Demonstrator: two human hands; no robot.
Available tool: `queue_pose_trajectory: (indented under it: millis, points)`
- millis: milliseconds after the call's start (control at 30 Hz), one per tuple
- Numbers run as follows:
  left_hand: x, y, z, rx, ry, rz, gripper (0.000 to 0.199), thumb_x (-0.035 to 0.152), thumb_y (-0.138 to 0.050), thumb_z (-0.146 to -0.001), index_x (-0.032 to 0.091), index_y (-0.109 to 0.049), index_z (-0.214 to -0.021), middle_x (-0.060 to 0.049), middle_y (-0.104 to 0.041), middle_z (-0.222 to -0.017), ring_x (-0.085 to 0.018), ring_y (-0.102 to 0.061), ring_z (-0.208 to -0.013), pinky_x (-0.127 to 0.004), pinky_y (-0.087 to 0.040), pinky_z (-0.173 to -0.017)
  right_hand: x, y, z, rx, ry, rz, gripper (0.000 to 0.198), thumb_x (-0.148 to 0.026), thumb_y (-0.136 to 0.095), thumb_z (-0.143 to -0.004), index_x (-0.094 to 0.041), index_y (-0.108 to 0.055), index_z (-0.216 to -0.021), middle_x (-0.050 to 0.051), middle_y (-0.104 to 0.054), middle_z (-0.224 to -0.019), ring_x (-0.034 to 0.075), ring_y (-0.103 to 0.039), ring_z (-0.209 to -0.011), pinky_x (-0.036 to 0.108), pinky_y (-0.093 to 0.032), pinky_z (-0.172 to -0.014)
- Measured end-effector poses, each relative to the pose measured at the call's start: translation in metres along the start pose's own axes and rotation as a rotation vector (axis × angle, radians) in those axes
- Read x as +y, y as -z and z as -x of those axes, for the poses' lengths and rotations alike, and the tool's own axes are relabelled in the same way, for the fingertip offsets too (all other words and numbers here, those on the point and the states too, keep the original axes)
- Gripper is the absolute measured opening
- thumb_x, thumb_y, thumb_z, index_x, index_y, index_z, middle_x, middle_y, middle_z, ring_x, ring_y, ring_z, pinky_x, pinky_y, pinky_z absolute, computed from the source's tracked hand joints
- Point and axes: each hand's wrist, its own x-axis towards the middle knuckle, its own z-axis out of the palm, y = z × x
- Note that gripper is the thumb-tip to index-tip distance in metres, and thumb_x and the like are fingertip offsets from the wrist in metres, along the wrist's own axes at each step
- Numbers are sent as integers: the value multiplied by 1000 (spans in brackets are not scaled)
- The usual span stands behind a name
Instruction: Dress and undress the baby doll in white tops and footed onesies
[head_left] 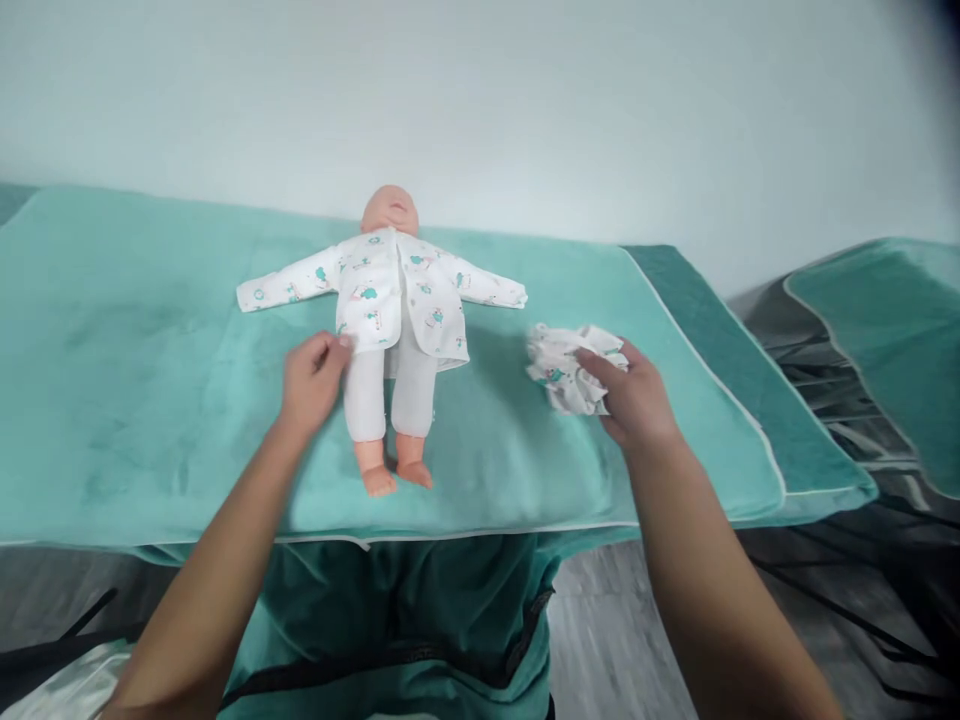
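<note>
A baby doll (391, 208) lies on its back, arms stretched out to the sides, its head toward the wall. It wears a white long-sleeved baby jacket (367, 290) with a small teal print, and white trousers (365, 395); its feet are bare. The jacket's front edges part below the chest. My left hand (311, 380) is closed, with thumb and fingers pinching the jacket's lower corner beside the doll's hip. Off to the doll's other side, my right hand (637, 390) grips a bunched white printed cloth (571, 365); how the cloth is shaped cannot be made out.
Teal padded cloth (150, 400) covers the table, which stands against a pale wall (480, 100). Another teal-covered surface (892, 330) is at the right, with dark metal frame bars below. A white plastic-looking bag (82, 685) shows at the lower left.
</note>
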Motion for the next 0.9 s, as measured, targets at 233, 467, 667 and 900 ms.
queue_pose_trajectory:
  millis: [233,467,667,900]
  points:
    - [54,-17,43,-417,-44,386,61,42,-76,-86,30,-54,-142,-8,-64,-135,-23,-63,-116,-37,-52,-94,-75,-117,57,-475,-149,-663,41,-56,-74,-84,-25,-72,-110,3,-78,-108,24,-75,-97,38,-61,-87]
    - [54,-10,53,-231,-29,275,22,35,-72,-90,26,-66,-110,-1,-68,-96,-18,-63,-89,-35,-52,-84,-69,-132,77,-550,166,-252,66,-59,-79,-83,-34,-55,-139,5,-69,-135,27,-69,-115,42,-61,-92]
    - [63,7,48,-39,-100,360,9,32,-67,-94,23,-63,-94,-3,-68,-106,-19,-65,-104,-33,-51,-89,-67,-115,85,-691,277,-198,68,-39,-85,-82,-39,-55,-142,5,-53,-158,26,-64,-127,44,-57,-104]
    - [50,17,56,-491,-119,264,69,23,-69,-87,29,-46,-152,-9,-51,-159,-28,-48,-148,-46,-39,-124,-82,-120,92,-496,182,-520,34,-36,-77,-86,-36,-68,-118,2,-71,-129,23,-73,-111,41,-62,-94]
